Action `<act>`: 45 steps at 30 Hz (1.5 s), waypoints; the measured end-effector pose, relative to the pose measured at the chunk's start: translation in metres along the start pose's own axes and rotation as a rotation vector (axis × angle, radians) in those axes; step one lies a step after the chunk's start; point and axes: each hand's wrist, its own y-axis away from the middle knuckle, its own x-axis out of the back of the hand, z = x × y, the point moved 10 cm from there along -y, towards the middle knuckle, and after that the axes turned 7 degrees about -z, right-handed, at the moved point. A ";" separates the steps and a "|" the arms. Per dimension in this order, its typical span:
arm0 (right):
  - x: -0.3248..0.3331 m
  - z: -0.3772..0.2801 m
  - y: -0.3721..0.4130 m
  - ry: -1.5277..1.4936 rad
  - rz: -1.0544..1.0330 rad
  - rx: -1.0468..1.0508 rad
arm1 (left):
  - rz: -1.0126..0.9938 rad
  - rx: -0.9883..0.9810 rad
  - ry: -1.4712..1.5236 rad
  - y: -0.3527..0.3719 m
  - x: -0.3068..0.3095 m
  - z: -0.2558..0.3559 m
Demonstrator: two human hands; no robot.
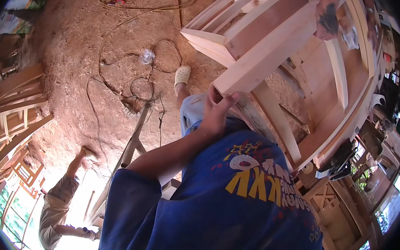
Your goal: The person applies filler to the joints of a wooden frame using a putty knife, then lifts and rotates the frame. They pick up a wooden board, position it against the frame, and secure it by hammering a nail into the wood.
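My left hand (218, 110) is shut on the near end of a thick pale rail of a large unfinished wooden furniture frame (269, 47). My left arm reaches to it from the blue sleeve at the lower left. The frame is tilted and fills the upper right, with slats and a curved side board (351, 111). My right hand is not in view. A further hand and forearm (327, 16) rest on the frame's far side; they seem to belong to another person. My blue printed shirt (226, 208) covers the bottom of the view.
The floor is reddish dirt strewn with tangled cables (142, 85). My foot in a white sandal (182, 74) stands by the frame. A person in grey (57, 209) bends at the lower left. Stacked wooden chair frames (8, 113) line the left, and more woodwork (340, 208) the lower right.
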 end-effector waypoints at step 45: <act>-0.012 0.030 0.002 -0.255 -0.156 0.101 | -0.021 -0.098 -0.308 -0.003 -0.001 0.020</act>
